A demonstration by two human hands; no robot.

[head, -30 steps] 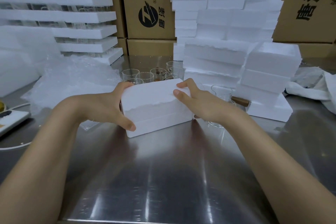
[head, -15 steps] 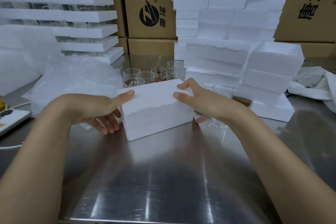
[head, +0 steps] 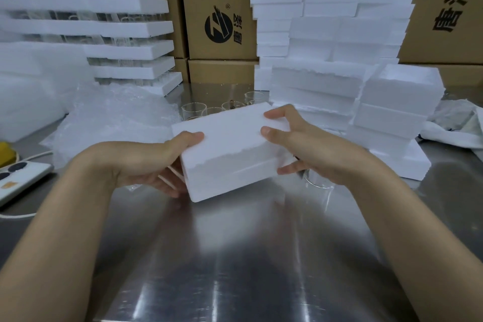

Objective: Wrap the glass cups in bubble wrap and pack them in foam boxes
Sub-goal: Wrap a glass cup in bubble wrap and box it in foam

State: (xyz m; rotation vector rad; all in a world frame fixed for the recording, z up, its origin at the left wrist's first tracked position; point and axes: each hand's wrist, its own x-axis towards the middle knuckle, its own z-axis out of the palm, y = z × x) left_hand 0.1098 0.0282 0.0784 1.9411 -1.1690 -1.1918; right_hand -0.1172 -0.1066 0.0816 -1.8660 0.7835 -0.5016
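White foam is filling both hands near the middle of the worktop: a closed box, lid seated on base along a ragged seam. The left hand is gripping its left end, thumb lying on the lid and fingers curling underneath, so that end looks to be coming up off the steel. The right hand is clasping the right end, thumb and forefinger on the lid, lower fingers against the side wall. I am judging the box light and stiff but crumbly, denting under pointed fingertips, and whether anything is inside I cannot tell. Holding it at both ends with flat pads, pinching lid and base together, is looking like the safest grip. Bare cups are standing behind it toward the far edge, with bubble wrap heaped far left, and a lone cup is sitting just beside the right wrist, easily knocked.
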